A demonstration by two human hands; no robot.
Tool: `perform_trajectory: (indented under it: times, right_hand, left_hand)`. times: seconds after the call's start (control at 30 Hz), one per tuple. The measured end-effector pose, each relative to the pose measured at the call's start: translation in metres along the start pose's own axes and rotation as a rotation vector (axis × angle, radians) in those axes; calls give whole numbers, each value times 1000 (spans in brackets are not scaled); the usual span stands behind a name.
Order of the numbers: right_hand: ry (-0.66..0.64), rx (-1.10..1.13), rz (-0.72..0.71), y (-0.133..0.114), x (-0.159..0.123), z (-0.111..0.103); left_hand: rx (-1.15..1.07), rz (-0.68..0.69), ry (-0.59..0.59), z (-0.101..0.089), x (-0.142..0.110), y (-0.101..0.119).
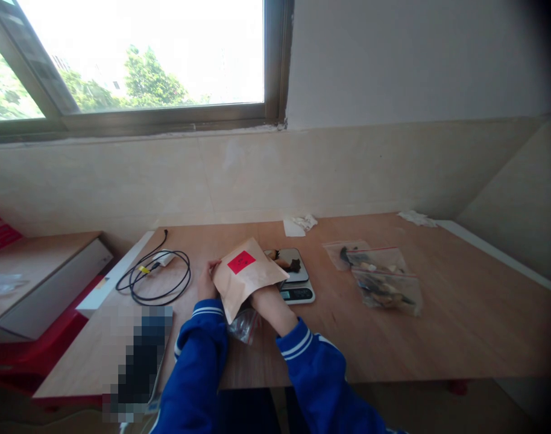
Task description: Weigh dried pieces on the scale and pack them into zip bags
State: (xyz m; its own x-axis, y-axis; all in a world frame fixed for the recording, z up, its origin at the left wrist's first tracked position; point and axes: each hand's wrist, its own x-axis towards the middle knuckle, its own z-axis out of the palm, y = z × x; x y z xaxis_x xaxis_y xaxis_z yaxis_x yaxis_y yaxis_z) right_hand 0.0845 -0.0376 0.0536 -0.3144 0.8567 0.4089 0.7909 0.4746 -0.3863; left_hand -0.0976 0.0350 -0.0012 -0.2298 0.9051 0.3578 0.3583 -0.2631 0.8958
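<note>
A brown paper bag (257, 280) with a red label is tilted in front of me, its mouth towards my right side. My left hand (207, 281) grips the bag's left edge. Into the mouth reaches my right hand (269, 304); its fingers are hidden inside, so what they hold does not show. Just behind the bag stands a white digital scale (308, 292), partly covered by it. Dark and tan dried-looking pieces (292, 264) lie on its plate. Under the paper bag, a clear zip bag (246, 328) with dark contents is partly hidden.
Several clear zip bags (386, 286) with dried contents lie to the right. At the left are a coiled black cable (188, 283) and a pixelated flat device (144, 346). Crumpled white tissue (305, 223) sits near the wall, below the window (167, 60).
</note>
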Motion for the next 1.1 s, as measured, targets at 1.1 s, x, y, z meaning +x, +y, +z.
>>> perform_trajectory:
  times: [1.1]
  right_hand:
    - [-206,366,-191,7,-24,-70]
  left_hand:
    - [27,-27,-14,0,-3,5]
